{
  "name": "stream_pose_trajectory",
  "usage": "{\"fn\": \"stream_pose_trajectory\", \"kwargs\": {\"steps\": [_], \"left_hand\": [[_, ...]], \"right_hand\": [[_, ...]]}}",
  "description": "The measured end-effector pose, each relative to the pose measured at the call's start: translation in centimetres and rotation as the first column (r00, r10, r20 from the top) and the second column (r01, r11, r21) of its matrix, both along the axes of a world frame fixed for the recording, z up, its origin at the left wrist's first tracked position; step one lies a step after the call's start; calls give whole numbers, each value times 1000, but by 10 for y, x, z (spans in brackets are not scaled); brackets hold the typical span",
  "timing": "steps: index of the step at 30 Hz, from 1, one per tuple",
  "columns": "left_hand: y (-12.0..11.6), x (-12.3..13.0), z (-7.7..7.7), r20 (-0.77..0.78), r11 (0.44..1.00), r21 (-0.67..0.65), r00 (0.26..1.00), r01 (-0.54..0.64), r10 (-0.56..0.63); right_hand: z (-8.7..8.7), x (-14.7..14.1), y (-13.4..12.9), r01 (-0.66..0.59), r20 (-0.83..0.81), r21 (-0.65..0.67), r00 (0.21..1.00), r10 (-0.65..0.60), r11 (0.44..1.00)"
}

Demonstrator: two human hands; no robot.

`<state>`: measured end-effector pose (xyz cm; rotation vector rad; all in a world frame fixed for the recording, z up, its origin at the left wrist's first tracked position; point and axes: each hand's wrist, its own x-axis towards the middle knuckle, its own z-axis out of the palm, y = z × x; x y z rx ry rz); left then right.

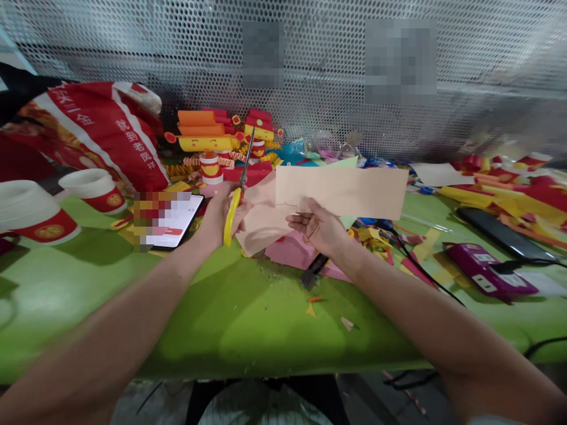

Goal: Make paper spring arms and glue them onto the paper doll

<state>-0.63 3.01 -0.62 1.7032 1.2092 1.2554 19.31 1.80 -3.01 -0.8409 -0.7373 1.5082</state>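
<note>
My left hand [216,215] is closed on a pair of scissors [232,217] with yellow handles, their blades pointing up and away. A long pale peach strip of paper [354,188] is held up by my right hand [322,227], which pinches its lower edge left of the middle. A short dark line shows near the strip's lower left corner. Behind and below it lies a larger sheet of peach paper [261,221], close to my left hand. Pink paper [292,251] rests under that sheet. The blades stand apart from the strip.
On the green table [266,336] are a phone [183,221], paper cups [95,192] and a red bag [106,130] at left. Paper figures [208,141] stand at the back. To the right lie paper scraps, a black phone [505,233] and a purple device [489,270] with cables.
</note>
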Motion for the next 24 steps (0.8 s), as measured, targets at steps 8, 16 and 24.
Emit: {"fn": "stream_pose_trajectory", "kwargs": {"steps": [8,16,24], "left_hand": [[-21,23,0,186,988,-87,976,127,-109],[-24,27,-5,176,984,-88,974,156,-139],[-30,28,-1,31,990,-26,990,135,-135]], "right_hand": [[4,-9,-12,-139,-5,11,990,139,990],[4,-14,-21,-288,34,76,958,286,955],[3,-22,-25,-197,170,97,969,179,976]]}}
